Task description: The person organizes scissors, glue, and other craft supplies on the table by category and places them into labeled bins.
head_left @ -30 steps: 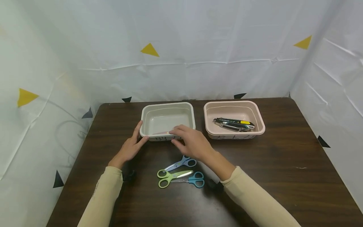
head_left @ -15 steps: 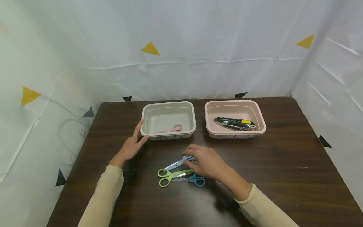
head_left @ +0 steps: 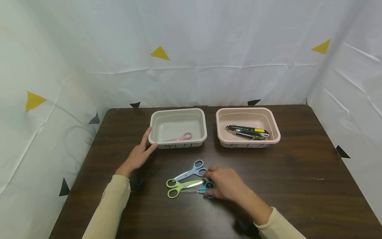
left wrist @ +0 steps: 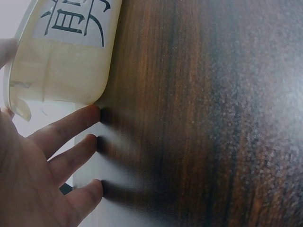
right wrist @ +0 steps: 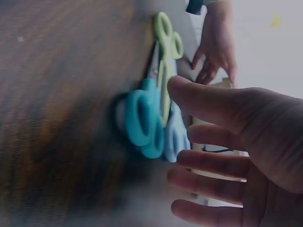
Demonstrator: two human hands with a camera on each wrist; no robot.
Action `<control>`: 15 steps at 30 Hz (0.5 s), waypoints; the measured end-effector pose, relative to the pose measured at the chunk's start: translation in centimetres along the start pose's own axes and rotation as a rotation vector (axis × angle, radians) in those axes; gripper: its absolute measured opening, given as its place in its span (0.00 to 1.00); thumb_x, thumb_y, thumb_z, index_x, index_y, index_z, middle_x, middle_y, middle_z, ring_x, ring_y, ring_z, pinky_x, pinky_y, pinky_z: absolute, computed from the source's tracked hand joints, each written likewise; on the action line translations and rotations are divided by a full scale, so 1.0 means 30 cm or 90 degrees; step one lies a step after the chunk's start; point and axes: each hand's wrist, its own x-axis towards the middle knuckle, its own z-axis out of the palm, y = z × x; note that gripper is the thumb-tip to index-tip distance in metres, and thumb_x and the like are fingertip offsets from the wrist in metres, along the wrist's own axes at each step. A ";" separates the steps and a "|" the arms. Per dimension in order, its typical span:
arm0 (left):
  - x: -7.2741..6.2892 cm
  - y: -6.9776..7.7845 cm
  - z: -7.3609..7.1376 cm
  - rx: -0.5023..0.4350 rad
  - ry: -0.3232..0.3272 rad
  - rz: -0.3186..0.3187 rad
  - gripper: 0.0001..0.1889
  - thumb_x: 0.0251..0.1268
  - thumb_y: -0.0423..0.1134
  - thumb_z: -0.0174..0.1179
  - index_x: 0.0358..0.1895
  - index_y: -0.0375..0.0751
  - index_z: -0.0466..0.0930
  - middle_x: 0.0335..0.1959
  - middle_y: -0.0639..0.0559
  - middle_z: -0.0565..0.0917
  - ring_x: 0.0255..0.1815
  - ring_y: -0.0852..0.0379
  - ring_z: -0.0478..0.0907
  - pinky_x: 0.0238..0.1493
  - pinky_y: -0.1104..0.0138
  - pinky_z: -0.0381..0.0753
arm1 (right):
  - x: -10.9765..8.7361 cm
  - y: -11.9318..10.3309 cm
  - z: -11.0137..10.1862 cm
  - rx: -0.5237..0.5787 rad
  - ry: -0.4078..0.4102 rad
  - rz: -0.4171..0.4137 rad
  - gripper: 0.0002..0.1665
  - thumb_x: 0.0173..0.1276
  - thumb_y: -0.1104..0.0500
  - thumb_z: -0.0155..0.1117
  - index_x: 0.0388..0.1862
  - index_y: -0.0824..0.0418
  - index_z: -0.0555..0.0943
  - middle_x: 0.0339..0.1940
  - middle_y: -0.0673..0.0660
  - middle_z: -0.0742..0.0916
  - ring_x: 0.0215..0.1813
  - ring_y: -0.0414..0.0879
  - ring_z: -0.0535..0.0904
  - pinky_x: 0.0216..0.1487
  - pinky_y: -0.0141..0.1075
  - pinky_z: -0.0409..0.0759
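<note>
My left hand [head_left: 135,159] rests at the front left corner of a pale grey tray [head_left: 177,111], its thumb on the rim. In the left wrist view, the other fingers [left wrist: 75,158] spread down beside the tray's labelled wall. Pink-handled scissors [head_left: 187,135] lie inside that tray. My right hand [head_left: 228,184] hovers over the teal scissors [right wrist: 137,118], fingers apart and partly covering their handle in the head view. Nothing is between its thumb and fingers in the right wrist view. Green scissors [head_left: 175,188] and light blue scissors [head_left: 188,174] lie overlapping beside the teal pair.
A pink tray [head_left: 247,145] stands to the right of the grey one, with several utility knives [head_left: 249,131] inside. Both trays sit near the far edge of the dark wooden table [head_left: 301,166]. White sheeting [head_left: 209,43] encloses the back and sides.
My right hand has left the grey tray, where the pink scissors now show, and moved back past the light blue scissors to the teal ones. My left hand stays at the tray.
</note>
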 end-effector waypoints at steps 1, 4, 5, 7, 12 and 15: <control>0.000 0.000 0.000 0.000 0.000 0.002 0.39 0.71 0.68 0.45 0.74 0.83 0.30 0.75 0.44 0.60 0.70 0.34 0.62 0.60 0.33 0.61 | -0.004 0.002 0.007 -0.005 -0.002 -0.007 0.31 0.49 0.38 0.78 0.48 0.53 0.86 0.35 0.44 0.79 0.31 0.38 0.72 0.26 0.35 0.69; -0.002 0.001 0.001 -0.001 0.002 0.001 0.38 0.71 0.67 0.45 0.74 0.83 0.30 0.75 0.43 0.60 0.70 0.34 0.62 0.60 0.34 0.60 | -0.014 0.009 0.031 -0.022 -0.007 -0.022 0.33 0.45 0.37 0.80 0.47 0.52 0.86 0.35 0.45 0.79 0.32 0.39 0.73 0.28 0.35 0.70; -0.003 0.002 0.001 -0.001 0.002 0.001 0.38 0.71 0.67 0.45 0.74 0.83 0.30 0.75 0.44 0.60 0.70 0.34 0.62 0.60 0.34 0.60 | -0.016 0.010 0.038 -0.028 -0.005 -0.028 0.33 0.44 0.37 0.80 0.47 0.51 0.85 0.35 0.45 0.79 0.33 0.39 0.73 0.28 0.35 0.70; -0.004 0.001 0.003 -0.001 0.002 0.001 0.38 0.71 0.67 0.45 0.75 0.83 0.30 0.75 0.44 0.60 0.70 0.34 0.62 0.60 0.33 0.60 | -0.020 0.012 0.051 -0.042 -0.002 -0.037 0.33 0.42 0.37 0.81 0.46 0.51 0.85 0.35 0.45 0.78 0.33 0.40 0.73 0.28 0.35 0.71; -0.001 -0.005 0.005 0.001 0.006 0.006 0.39 0.71 0.67 0.45 0.75 0.82 0.30 0.75 0.44 0.60 0.70 0.34 0.62 0.60 0.34 0.60 | -0.023 0.008 0.069 -0.067 0.008 -0.053 0.32 0.41 0.39 0.82 0.44 0.51 0.84 0.33 0.45 0.76 0.33 0.40 0.72 0.27 0.35 0.71; 0.000 -0.004 0.005 0.002 0.006 0.005 0.39 0.71 0.67 0.45 0.75 0.82 0.30 0.75 0.44 0.60 0.70 0.34 0.63 0.60 0.34 0.60 | -0.023 0.002 0.070 -0.071 0.002 -0.051 0.31 0.41 0.40 0.82 0.42 0.52 0.84 0.33 0.46 0.76 0.33 0.40 0.72 0.28 0.35 0.71</control>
